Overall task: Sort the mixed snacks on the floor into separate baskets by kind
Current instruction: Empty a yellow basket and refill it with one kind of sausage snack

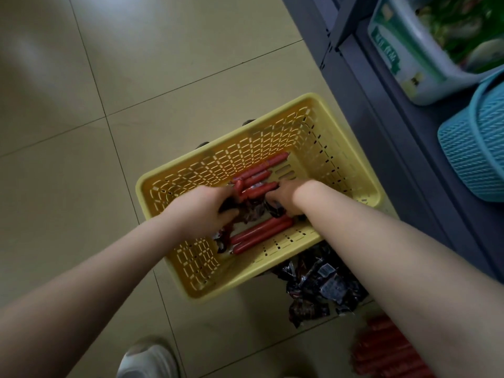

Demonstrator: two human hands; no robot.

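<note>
While reaching down into yellow basket on tiled floor: left hand with fingers curled round dark wrapped snacks in the middle; right hand gripping dark packets beside red sausages; more sausage sticks lying near the front wall; loose dark packets heaped on floor just beside the basket; blurred red sausage pile nearer; teal basket on grey shelf.

Both hands reach into a yellow basket on the tiled floor. The left hand and right hand grip dark wrapped snacks among red sausages. More dark packets lie on the floor just beside the basket.
</note>
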